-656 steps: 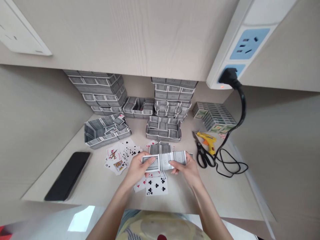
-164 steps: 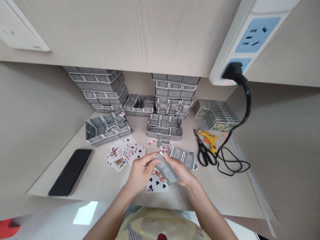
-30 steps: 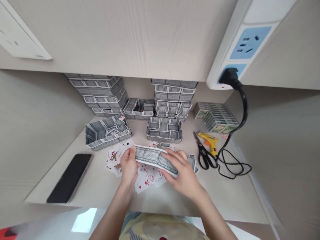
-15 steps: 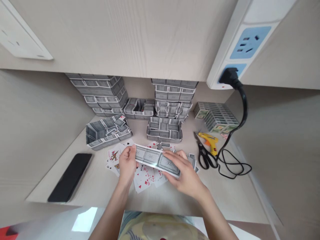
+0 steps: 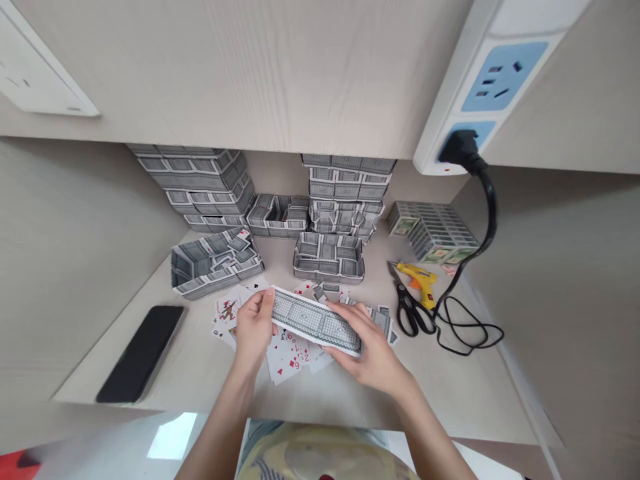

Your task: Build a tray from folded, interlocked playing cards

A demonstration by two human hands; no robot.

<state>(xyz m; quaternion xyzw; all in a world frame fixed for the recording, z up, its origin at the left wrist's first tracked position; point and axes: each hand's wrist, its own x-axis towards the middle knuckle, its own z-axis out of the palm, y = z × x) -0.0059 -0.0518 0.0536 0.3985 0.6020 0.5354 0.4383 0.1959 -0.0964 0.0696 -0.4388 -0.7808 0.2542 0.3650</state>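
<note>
A long strip of joined playing cards (image 5: 313, 319), patterned grey backs up, is stretched between my two hands above the desk. My left hand (image 5: 255, 323) pinches its left end, thumb on top. Around the right end, my right hand (image 5: 367, 347) has its fingers along the upper edge and its thumb at the lower edge. Loose cards (image 5: 287, 360), several face up, lie spread on the desk beneath the strip. Just beyond them stands a small open box made of cards (image 5: 329, 259).
At left are a black phone (image 5: 141, 353) and a card box with pieces inside (image 5: 217, 263). Card-box stacks (image 5: 350, 183) stand at the back. Black scissors (image 5: 413, 313), a yellow glue gun (image 5: 421, 280) and a looped black cable (image 5: 467, 330) lie at right.
The strip's backs face the camera slightly more squarely, and its right end sits a little lower. Both hands keep their hold, and the view has shifted slightly.
</note>
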